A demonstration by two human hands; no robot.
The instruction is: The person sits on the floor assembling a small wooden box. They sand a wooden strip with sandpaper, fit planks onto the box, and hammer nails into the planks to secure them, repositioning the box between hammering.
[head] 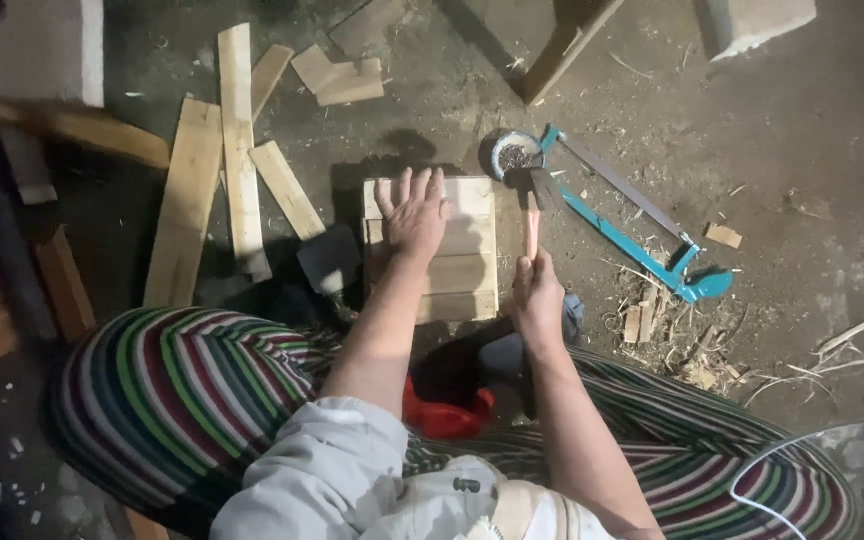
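Both hands are working: we are pressing the left hand (413,212) flat, fingers spread, on the wooden panel (472,262), while the right hand (537,298) is gripping a hammer (531,205).

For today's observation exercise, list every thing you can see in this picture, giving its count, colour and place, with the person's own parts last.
Slatted wooden panel: one, pale wood, floor centre, under the left hand.
Hammer: one, wooden handle, dark head, at the panel's right edge.
Hacksaw: one, teal frame, floor right of the panel.
Round tin: one, holding small dark pieces, above the hammer head.
Loose planks: several, pale wood, floor left.
Wood offcuts: a few, top centre.
Shavings: scattered, right.
Pale blocks: two, top corners.
Red object: one, between the knees.
Striped trousers: green, red, white.
Left hand: flat on the panel.
Right hand: gripping the hammer handle.
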